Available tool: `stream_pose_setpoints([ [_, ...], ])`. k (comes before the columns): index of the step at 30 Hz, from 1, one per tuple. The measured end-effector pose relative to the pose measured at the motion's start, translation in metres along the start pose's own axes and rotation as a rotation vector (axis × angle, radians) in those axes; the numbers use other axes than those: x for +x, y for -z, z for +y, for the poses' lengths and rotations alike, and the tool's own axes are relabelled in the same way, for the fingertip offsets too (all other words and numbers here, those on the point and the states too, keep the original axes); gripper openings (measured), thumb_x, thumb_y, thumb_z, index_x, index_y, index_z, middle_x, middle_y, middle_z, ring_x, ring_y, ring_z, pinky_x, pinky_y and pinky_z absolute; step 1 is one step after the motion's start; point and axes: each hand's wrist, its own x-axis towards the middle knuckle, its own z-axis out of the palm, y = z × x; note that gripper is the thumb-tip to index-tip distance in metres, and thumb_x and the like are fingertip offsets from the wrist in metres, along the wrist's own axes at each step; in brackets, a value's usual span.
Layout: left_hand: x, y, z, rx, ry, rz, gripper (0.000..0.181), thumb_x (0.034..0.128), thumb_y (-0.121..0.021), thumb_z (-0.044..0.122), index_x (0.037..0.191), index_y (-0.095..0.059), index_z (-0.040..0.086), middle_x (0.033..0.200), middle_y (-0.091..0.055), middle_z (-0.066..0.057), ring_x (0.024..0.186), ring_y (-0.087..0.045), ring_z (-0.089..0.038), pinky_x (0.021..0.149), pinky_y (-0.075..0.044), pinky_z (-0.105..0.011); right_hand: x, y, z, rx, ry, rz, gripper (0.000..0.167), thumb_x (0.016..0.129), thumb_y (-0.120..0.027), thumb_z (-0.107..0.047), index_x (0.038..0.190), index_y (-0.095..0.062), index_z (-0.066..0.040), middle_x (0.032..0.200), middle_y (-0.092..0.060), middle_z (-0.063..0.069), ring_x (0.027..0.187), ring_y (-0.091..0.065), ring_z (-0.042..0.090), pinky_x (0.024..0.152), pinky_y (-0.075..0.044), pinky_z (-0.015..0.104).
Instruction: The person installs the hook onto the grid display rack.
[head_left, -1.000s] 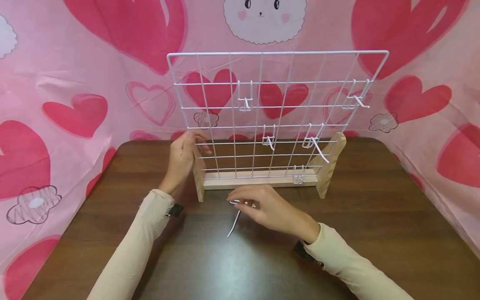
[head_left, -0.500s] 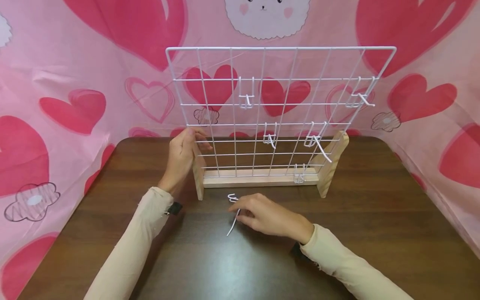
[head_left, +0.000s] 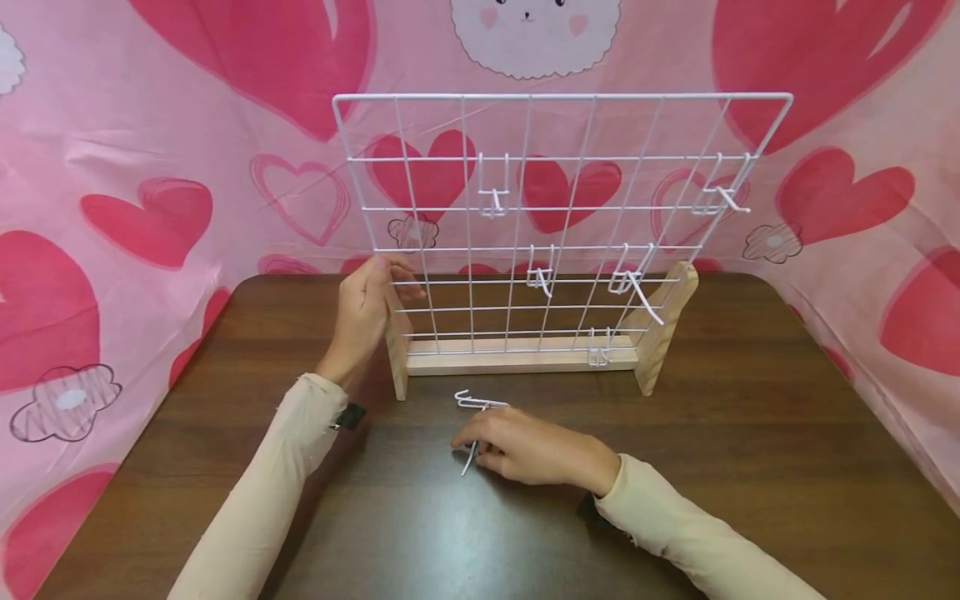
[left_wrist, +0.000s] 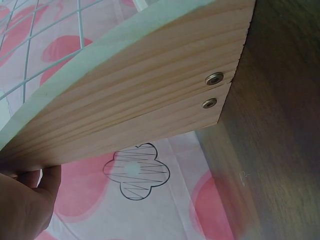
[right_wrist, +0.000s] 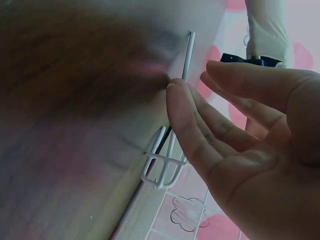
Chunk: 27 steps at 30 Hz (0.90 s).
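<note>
My left hand (head_left: pixel 360 308) grips the left wooden side panel (head_left: pixel 398 367) of a display stand, its fingers reaching behind the wire. In the left wrist view, that hand (left_wrist: pixel 22 205) shows at the edge of the panel (left_wrist: pixel 130 85). A white wire hook (head_left: pixel 472 401) lies on the table before the stand. Over its long prong is my right hand (head_left: pixel 536 446), partly hiding it. The right wrist view shows the thumb held apart from the fingers, with fingertips beside the hook (right_wrist: pixel 162 172); whether they touch it I cannot tell.
A white wire grid (head_left: pixel 528 98) rises from the wooden base bar (head_left: pixel 517 362). Several hooks hang on it, such as an upper-left hook (head_left: pixel 493 200) and a long-pronged hook (head_left: pixel 637 287). The brown table (head_left: pixel 750 433) meets a pink heart-patterned cloth (head_left: pixel 292 75) behind.
My right hand has come off the hook's back part and moved nearer to me, over the prong. The hook has turned slightly. My left hand keeps its hold on the side panel.
</note>
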Motion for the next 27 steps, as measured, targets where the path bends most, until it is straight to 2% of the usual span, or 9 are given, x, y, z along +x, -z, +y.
stream_pose_setpoints([
  [4, 0.001, 0.004, -0.016, 0.003, -0.007, 0.004, 0.041, 0.1085, -0.033, 0.013, 0.103, -0.060, -0.018, 0.091, -0.067, -0.025, 0.075, -0.066, -0.050, 0.072, -0.062, -0.048, 0.000, 0.000, 0.000, 0.002, 0.022, 0.033, 0.030, 0.089, -0.063, 0.005, 0.113, -0.073, -0.007, 0.104, -0.072, 0.002, 0.091, -0.063, 0.009, 0.084, -0.052, 0.023],
  [6, 0.001, 0.005, -0.019, 0.002, -0.010, 0.008, 0.041, 0.1086, -0.034, 0.015, 0.103, -0.061, -0.015, 0.090, -0.069, -0.021, 0.073, -0.068, -0.045, 0.071, -0.063, -0.044, 0.000, 0.001, 0.001, 0.007, 0.029, 0.056, 0.028, 0.088, -0.062, 0.007, 0.110, -0.075, -0.006, 0.102, -0.072, 0.002, 0.092, -0.064, 0.010, 0.085, -0.054, 0.023],
  [12, 0.001, 0.004, -0.020, -0.028, -0.023, 0.016, 0.042, 0.1083, -0.037, 0.020, 0.103, -0.063, -0.013, 0.089, -0.070, -0.018, 0.070, -0.071, -0.033, 0.068, -0.063, -0.040, -0.001, 0.009, 0.000, 0.062, 0.005, 0.134, 0.020, 0.090, -0.066, 0.005, 0.102, -0.077, -0.006, 0.100, -0.070, 0.001, 0.093, -0.065, 0.007, 0.080, -0.055, 0.016],
  [16, 0.002, 0.003, -0.019, -0.025, -0.024, 0.018, 0.043, 0.1081, -0.037, 0.020, 0.103, -0.062, -0.014, 0.088, -0.068, -0.023, 0.069, -0.072, -0.029, 0.068, -0.063, -0.039, -0.002, 0.018, 0.003, 0.080, 0.015, 0.214, 0.016, 0.090, -0.068, 0.003, 0.102, -0.076, -0.005, 0.100, -0.069, 0.000, 0.094, -0.066, 0.008, 0.082, -0.056, 0.016],
  [22, 0.002, 0.004, -0.021, -0.002, -0.019, 0.019, 0.040, 0.1082, -0.034, 0.015, 0.103, -0.061, -0.015, 0.089, -0.068, -0.023, 0.069, -0.071, -0.032, 0.067, -0.063, -0.039, -0.002, 0.031, 0.012, 0.099, 0.042, 0.341, 0.013, 0.090, -0.070, -0.001, 0.100, -0.077, -0.005, 0.096, -0.072, 0.004, 0.087, -0.066, 0.008, 0.076, -0.057, 0.021],
  [27, 0.001, 0.004, -0.020, -0.004, -0.019, 0.017, 0.039, 0.1080, -0.034, 0.012, 0.104, -0.062, -0.014, 0.090, -0.067, -0.025, 0.070, -0.069, -0.039, 0.068, -0.063, -0.042, -0.002, 0.035, 0.017, 0.157, 0.031, 0.367, 0.011, 0.092, -0.069, -0.004, 0.099, -0.077, -0.007, 0.096, -0.074, 0.003, 0.089, -0.066, 0.007, 0.079, -0.058, 0.023],
])
